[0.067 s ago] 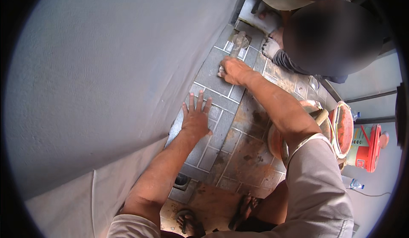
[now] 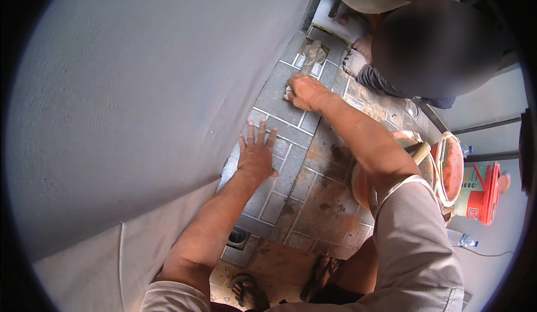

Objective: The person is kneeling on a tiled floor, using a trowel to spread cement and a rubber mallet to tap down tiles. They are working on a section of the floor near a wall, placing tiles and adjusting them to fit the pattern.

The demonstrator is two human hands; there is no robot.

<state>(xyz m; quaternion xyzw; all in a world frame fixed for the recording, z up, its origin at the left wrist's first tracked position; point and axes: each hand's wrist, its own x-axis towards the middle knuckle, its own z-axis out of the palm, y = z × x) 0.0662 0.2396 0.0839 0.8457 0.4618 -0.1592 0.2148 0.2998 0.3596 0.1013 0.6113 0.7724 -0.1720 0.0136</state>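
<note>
My left hand (image 2: 256, 158) lies flat on the grey paving tiles (image 2: 278, 94), palm down and fingers spread, close to the wall. Farther off, my right hand (image 2: 307, 93) is closed low over the same tiles. From it a stout, mortar-smeared bar (image 2: 312, 57) points away, over a round opening (image 2: 320, 55) in the tiles; I cannot make out what kind of tool it is. Something whitish shows at the curled fingers. White joint lines run between the tiles.
A grey wall (image 2: 140, 99) rises along the left. At the far right crouches another person with a gloved hand (image 2: 354, 63) near the tiles. Buckets (image 2: 447, 169) and a red-lidded tub (image 2: 488, 194) stand right of my right arm. A dark square recess (image 2: 239, 237) lies nearer me.
</note>
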